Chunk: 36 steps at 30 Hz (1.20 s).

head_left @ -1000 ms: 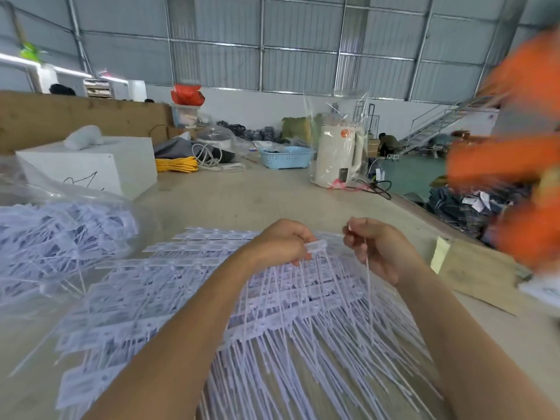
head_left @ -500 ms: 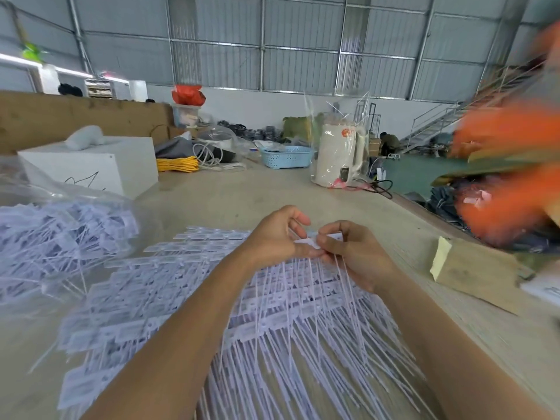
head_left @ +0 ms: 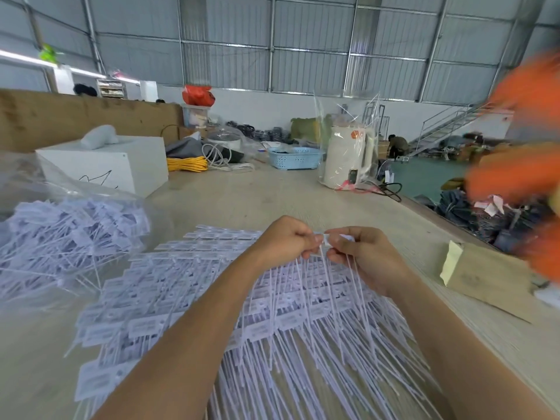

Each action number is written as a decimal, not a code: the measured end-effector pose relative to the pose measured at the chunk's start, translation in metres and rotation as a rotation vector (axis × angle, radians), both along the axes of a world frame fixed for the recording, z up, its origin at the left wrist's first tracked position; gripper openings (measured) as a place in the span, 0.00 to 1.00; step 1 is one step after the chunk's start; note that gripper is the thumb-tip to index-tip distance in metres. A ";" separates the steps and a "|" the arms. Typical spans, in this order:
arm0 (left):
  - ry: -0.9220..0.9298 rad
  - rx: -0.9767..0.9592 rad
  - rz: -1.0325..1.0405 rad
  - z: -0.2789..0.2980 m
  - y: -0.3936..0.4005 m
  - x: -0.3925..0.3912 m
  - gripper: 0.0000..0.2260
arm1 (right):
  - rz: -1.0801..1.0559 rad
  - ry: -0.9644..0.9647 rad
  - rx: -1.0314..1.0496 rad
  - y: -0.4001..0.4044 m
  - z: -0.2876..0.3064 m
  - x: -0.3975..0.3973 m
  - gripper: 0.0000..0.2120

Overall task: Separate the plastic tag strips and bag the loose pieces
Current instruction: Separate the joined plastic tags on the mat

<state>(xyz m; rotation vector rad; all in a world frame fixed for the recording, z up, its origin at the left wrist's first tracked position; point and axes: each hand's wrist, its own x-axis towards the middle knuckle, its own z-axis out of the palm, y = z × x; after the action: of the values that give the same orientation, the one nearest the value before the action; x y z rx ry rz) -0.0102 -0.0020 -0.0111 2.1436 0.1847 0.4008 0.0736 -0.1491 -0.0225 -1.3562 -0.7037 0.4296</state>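
Brought back together since a second ago, left hand (head_left: 285, 239) and right hand (head_left: 360, 253) both pinched on one tag strip (head_left: 325, 239) above the pile mid-bench, mid-separation, next needing a snap apart, then bagging.

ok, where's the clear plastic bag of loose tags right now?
In the head view the clear plastic bag of loose white tags lies at the table's left edge, left of the fanned tag strips and in front of the white box.

Matt white plastic tag strips (head_left: 303, 313), matt wood tbl (head_left: 242, 201).
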 end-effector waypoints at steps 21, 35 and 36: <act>-0.088 -0.298 -0.030 0.001 0.009 0.001 0.21 | -0.334 0.445 0.429 -0.048 0.021 0.047 0.07; 0.015 -0.118 0.101 -0.008 0.005 0.007 0.14 | 0.019 0.053 -0.144 0.008 0.008 -0.023 0.05; 0.011 -0.085 0.108 -0.007 0.005 0.006 0.12 | 0.004 0.049 -0.160 0.009 0.007 -0.024 0.05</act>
<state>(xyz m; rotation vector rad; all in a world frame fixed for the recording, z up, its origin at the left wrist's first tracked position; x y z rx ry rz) -0.0038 0.0033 -0.0184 2.0583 0.3196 0.4360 0.0498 -0.1405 -0.0151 -1.4900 -0.6428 0.5301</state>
